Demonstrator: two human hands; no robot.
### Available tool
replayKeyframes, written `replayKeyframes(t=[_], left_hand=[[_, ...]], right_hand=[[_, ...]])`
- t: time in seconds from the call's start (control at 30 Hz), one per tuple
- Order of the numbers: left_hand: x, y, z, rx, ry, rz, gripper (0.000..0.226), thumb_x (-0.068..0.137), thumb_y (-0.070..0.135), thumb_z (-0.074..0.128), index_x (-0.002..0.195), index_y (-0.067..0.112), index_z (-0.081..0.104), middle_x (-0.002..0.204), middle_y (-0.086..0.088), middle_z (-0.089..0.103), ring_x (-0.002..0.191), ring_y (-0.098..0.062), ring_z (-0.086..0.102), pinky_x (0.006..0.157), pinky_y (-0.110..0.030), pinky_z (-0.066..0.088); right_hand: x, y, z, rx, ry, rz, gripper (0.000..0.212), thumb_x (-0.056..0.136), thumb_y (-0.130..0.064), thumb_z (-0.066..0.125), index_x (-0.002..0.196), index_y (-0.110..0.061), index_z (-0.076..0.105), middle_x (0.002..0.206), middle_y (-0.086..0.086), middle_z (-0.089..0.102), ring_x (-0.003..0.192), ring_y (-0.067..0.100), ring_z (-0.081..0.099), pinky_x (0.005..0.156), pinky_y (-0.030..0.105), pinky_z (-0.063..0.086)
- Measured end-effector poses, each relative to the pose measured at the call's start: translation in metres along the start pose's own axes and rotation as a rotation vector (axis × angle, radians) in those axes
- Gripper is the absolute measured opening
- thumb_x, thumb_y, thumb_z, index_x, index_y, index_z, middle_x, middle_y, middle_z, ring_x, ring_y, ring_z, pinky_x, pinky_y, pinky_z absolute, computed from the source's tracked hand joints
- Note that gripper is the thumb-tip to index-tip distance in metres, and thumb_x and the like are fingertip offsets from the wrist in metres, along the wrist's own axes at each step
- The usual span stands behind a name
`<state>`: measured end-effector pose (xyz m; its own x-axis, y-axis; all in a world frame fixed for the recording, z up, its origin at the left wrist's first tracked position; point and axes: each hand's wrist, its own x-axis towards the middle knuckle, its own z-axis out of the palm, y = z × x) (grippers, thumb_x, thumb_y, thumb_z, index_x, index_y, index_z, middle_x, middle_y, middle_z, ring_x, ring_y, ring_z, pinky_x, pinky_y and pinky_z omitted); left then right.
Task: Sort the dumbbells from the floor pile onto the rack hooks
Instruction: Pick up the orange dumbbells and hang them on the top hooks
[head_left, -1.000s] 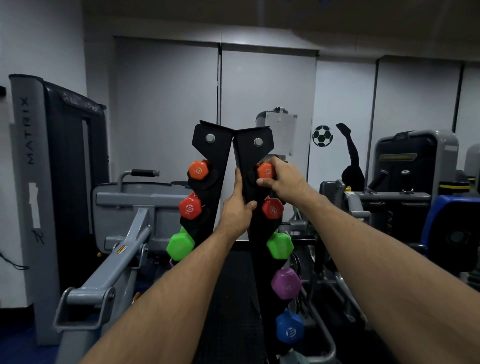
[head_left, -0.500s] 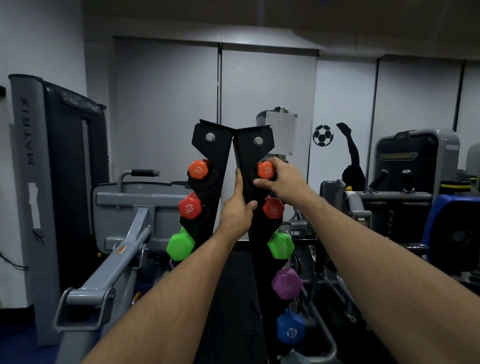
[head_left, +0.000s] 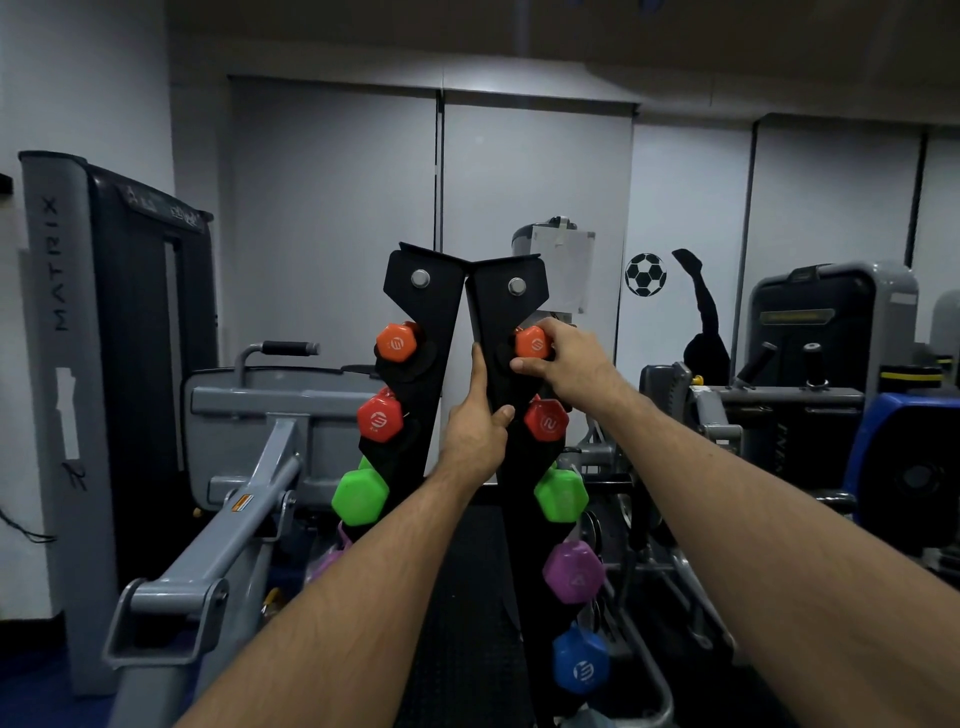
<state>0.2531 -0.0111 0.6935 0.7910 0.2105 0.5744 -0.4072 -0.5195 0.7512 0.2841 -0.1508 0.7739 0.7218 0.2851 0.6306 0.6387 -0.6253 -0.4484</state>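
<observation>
A big grey gym machine (head_left: 249, 467) stands on the left, and more machines (head_left: 831, 364) fill the right side. In the middle is the tall black rack (head_left: 483, 322), made of two plates that lean together at the top. Dumbbells already hang on both sides: red (head_left: 380, 419), green (head_left: 360, 497), purple (head_left: 574, 571) and blue (head_left: 581, 666). The floor pile cannot be seen. The left hand (head_left: 475, 436) grips the inner edge of the right plate, fingers and thumb wrapped around it. The right hand (head_left: 563, 358) has its fingers curled around the orange dumbbell (head_left: 533, 343) at the top right hook. It looks like this dumbbell is just being set in place. If the hand lets go before the dumbbell sits all the way in the hook, it could slip out and fall on the ones below. A hard push could also make the rack wobble.
</observation>
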Motion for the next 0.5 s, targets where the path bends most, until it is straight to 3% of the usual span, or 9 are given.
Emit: replayKeyframes(t=[0.2,0.5], left_hand=[[-0.0004,0.0002,-0.0016,-0.007,-0.016,0.023,0.094,0.103,0.013,0.054,0.154,0.055,-0.013,0.139,-0.003,0.059,0.092,-0.008,0.065,0.077,-0.029,0.058],[-0.0042,0.0053,-0.0034,0.001,-0.011,-0.009,0.095,0.103,0.014,0.054,0.150,0.060,-0.015,0.138,-0.006,0.060,0.099,-0.017,0.068,0.084,-0.039,0.061]], right_hand=[[0.0009,-0.0033,0.0041,-0.055,0.012,0.013,0.059,0.089,-0.050,0.075,0.134,-0.018,0.053,0.123,0.004,0.064,0.110,0.022,0.062,0.101,0.045,0.053],[-0.0023,0.0004,0.0078,-0.028,0.036,0.010,0.064,0.088,-0.048,0.076,0.141,-0.022,0.050,0.127,0.005,0.065,0.113,0.024,0.063,0.102,0.046,0.053]])
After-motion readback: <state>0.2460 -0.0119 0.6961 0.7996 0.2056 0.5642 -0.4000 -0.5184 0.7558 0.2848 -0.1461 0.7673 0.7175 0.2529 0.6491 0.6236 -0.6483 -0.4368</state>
